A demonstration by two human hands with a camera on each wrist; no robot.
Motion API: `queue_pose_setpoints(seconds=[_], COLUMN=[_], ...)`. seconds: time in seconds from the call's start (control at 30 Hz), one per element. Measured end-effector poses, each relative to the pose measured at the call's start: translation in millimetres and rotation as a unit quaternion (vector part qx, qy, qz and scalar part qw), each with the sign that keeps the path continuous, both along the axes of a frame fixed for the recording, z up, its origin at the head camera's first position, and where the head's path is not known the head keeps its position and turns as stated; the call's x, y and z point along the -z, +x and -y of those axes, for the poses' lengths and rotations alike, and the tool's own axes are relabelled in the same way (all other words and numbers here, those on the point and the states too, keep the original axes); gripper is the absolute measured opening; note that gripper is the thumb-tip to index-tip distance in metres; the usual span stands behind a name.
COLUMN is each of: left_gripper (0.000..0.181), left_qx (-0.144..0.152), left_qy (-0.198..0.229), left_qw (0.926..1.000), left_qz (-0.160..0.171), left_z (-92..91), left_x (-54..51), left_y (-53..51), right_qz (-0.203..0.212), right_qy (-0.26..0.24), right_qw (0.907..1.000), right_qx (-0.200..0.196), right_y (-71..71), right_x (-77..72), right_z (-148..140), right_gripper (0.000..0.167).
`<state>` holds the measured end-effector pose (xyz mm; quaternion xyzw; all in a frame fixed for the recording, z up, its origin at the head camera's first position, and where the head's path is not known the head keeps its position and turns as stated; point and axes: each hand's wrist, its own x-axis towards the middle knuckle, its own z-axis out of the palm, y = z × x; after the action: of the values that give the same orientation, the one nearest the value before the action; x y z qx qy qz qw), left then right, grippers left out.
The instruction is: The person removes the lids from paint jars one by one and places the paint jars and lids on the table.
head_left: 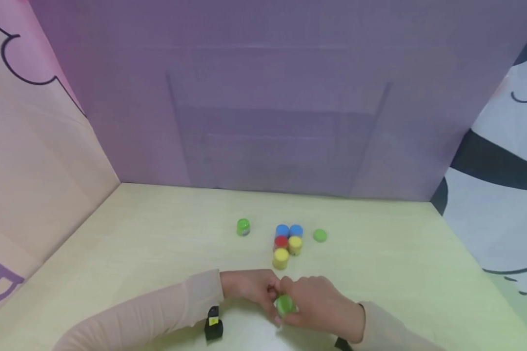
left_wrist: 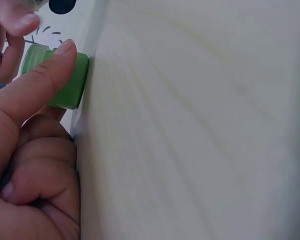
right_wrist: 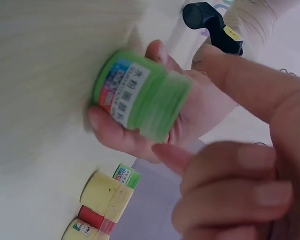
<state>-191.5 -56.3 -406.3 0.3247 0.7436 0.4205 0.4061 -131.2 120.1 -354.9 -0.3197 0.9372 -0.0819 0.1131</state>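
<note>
Head view: pale sleeves (head_left: 145, 312) reach across a light worktop (head_left: 158, 243), a black device (head_left: 213, 327) beside the left cuff. Between two bare hands, at the near side of the scene, a small green jar (head_left: 285, 305) is held low, its base close to the surface; whether it touches cannot be told. The left hand (head_left: 252, 288) pinches the jar's body between thumb and finger, while the fingers of the right hand (head_left: 319, 302) bend loosely about its ribbed, translucent neck, gripping nothing that plainly shows.

Probably light and stiff-walled, the jar looks like smooth plastic that could slip or spin in the grasp; its labelled body seems the steadier hold, the ribbed neck the better place for turning.

Its contents are out of sight, the right hand partly covers it from above, and blur softens the neck in the right-wrist view. Contact on that side is hard to judge.

Beyond, two yellow jars (head_left: 280, 259), a red jar (head_left: 281, 242) and two blue jars (head_left: 282, 230) cluster together, the rear ones partly masked. A second green jar (head_left: 243, 227) stands apart to the left, a green disc (head_left: 320, 235), perhaps a lid, to the right. A purple panel (head_left: 281, 122) rises behind.
</note>
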Motion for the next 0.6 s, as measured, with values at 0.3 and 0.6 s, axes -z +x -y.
queue_pose_setpoints(seconds=[0.3,0.6], left_gripper=[0.029,0.017], left_qx=[0.004,0.002], left_qy=[0.008,-0.002], left_qw=[0.9999,0.9999], left_qz=[0.007,0.011], left_z=[1.4,0.3], left_x=[-1.4,-1.5], left_y=[-1.8,-0.5], right_qz=[-0.031,-0.017], right_qy=[0.008,0.015], right_qw=[0.9986,0.9991], right_qx=[0.042,0.035], right_y=[3.0,1.2], right_x=[3.4,3.3], right_z=[4.4,6.3], right_gripper=[0.047,0.039])
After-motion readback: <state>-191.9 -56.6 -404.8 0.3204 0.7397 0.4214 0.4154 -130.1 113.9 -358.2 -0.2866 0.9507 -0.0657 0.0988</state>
